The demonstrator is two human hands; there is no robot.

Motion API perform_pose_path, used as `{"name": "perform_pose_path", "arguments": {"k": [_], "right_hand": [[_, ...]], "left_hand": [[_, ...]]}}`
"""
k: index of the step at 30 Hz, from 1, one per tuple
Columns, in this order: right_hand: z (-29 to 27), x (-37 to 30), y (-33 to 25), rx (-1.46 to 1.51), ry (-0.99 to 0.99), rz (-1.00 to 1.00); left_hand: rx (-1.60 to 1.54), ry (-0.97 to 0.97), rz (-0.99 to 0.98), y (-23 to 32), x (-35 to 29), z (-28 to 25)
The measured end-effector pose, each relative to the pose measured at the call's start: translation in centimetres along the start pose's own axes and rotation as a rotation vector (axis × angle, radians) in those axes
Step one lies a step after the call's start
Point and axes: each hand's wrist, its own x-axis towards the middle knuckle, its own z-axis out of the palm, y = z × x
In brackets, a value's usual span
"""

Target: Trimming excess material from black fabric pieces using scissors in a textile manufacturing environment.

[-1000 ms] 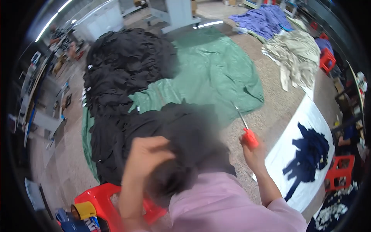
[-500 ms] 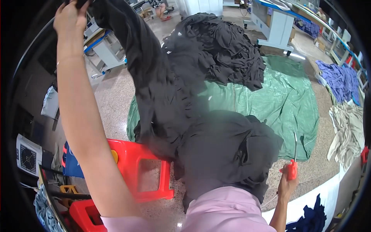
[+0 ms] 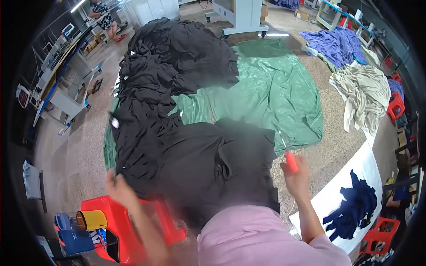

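Observation:
A large black garment (image 3: 186, 155) lies across my lap, its left side running into a heap of black garments (image 3: 191, 48). My left hand (image 3: 120, 189) is low at the cloth's left edge, above a red plastic stool (image 3: 97, 204). Motion blurs it, but its fingers look apart with no cloth between them. In my right hand (image 3: 296, 177), right of the garment, the fingers close round the red handle of what look like scissors (image 3: 291, 162). Their slim metal blade points away from me, over the near edge of the green sheet (image 3: 284, 93).
Purple garments (image 3: 335, 44) and cream garments (image 3: 361, 88) lie in piles at the right. Navy cloth (image 3: 355, 206) rests on a white sheet (image 3: 310, 215). A yellow tape roll (image 3: 93, 220) sits on the stool. Worktables (image 3: 66, 84) stand far left, near another person (image 3: 104, 17).
My left hand has come down from high at the upper left, where it held black cloth up; that cloth now lies on the left of the heap. The view has shifted right.

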Motion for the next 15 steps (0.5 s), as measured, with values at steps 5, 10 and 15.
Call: {"name": "perform_pose_path", "arguments": {"k": [5,10,15], "right_hand": [[3.4,1.5,1.3,0.078,-0.024,-0.047],[8.0,5.4,6.9,0.454,0.009,-0.048],[9.3,8.9,8.1,0.245,0.011,-0.320]], "left_hand": [[-0.256,-0.652,0.391,16.3,-5.4,10.2],[0.028,-1.063,0.712,20.5,-10.1,19.4],[-0.197,-0.996,0.612,19.7,-11.9,21.7]]}}
